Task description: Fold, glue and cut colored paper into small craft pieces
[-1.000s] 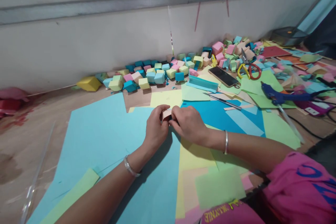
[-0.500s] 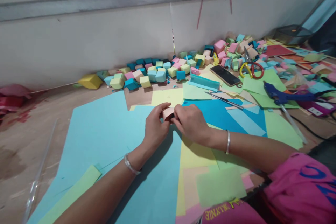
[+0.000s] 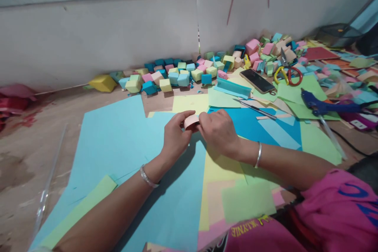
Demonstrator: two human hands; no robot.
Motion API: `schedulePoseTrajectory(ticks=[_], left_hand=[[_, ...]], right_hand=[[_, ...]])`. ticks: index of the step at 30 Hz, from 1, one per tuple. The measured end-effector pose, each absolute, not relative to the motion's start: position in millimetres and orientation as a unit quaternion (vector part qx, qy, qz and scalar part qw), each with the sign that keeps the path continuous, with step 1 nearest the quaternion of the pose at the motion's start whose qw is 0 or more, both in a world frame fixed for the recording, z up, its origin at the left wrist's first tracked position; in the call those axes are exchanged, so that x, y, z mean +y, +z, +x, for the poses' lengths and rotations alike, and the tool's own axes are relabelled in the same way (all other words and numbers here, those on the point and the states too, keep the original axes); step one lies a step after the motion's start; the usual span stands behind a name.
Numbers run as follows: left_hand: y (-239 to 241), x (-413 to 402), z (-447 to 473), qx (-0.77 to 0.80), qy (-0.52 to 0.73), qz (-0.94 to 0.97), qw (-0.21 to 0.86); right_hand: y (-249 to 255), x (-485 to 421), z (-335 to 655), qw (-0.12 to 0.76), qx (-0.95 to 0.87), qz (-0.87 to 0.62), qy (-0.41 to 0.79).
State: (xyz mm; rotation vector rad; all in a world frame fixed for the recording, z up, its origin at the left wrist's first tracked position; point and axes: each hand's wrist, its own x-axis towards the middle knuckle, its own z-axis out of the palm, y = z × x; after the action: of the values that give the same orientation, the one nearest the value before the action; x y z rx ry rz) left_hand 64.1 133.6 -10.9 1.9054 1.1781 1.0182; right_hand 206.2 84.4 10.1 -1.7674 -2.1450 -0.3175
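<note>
Above the far edge of the big light-blue paper sheet [image 3: 112,138], the left hand [image 3: 175,139] and right hand [image 3: 220,132] meet. Both pinch a small folded peach-pink paper piece [image 3: 191,121] tightly between thumbs and fingertips. Beyond the sheet runs a row of coloured paper cubes [image 3: 177,76]. To the sheet's right lie a phone [image 3: 258,80], scissors [image 3: 285,65] and a blue glue gun [image 3: 321,106].

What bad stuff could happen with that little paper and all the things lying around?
1. The small peach folded paper piece is pinched between the left hand and right hand; squeezing hard could crush it.
2. The blue glue gun rests on a light green paper sheet; if hot, it might drip or scorch.
3. The scissors with yellow and red handles could nick a reaching hand.
</note>
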Motion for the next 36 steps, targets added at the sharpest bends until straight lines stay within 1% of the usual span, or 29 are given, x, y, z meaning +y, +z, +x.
schedulePoseTrajectory(ticks=[11, 20, 24, 31, 34, 36], left_hand=[[-4, 129, 69, 0.467, 0.405, 0.717, 0.321], [-6, 130, 68, 0.465, 0.43, 0.723, 0.276], [-9, 134, 65, 0.463, 0.433, 0.732, 0.25], [-11, 143, 57, 0.477, 0.437, 0.737, 0.195], [-10, 146, 54, 0.483, 0.436, 0.741, 0.165], [-9, 147, 52, 0.482, 0.438, 0.746, 0.14]], right_hand=[[12, 83, 204, 0.153, -0.765, -0.617, -0.103], [13, 80, 202, 0.158, -0.775, -0.607, -0.071], [10, 82, 203, 0.185, -0.775, -0.604, -0.017], [18, 94, 218, 0.258, -0.747, -0.596, 0.145], [14, 97, 224, 0.245, -0.754, -0.58, 0.188], [6, 97, 225, 0.22, -0.773, -0.566, 0.186]])
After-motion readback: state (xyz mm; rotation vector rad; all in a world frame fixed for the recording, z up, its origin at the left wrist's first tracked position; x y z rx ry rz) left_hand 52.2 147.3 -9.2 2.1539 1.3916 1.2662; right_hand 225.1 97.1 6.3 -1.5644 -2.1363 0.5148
